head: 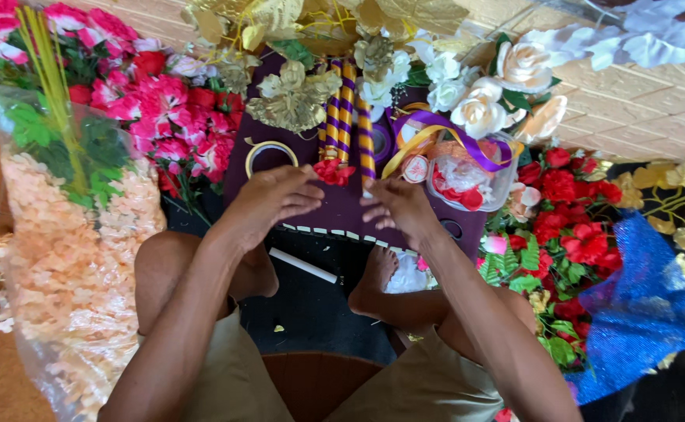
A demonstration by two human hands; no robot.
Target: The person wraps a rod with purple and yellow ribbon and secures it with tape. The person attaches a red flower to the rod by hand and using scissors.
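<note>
I am sitting over a dark purple board (342,207) lying between heaps of flowers, a big bag of peach petals (69,266) to the left and red roses (569,211) to the right. My left hand (268,199) is resting flat on the board, fingers loose and gripping nothing. My right hand (401,207) is touching the near end of a gold-and-purple striped stick (366,144); I cannot tell whether it is pinching it. A small red flower (333,172) is lying between my hands.

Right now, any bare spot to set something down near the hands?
Bare dark floor between the knees, below the white stick. Purple board is open between left hand and right hand. Flowers crowd either side.
</note>
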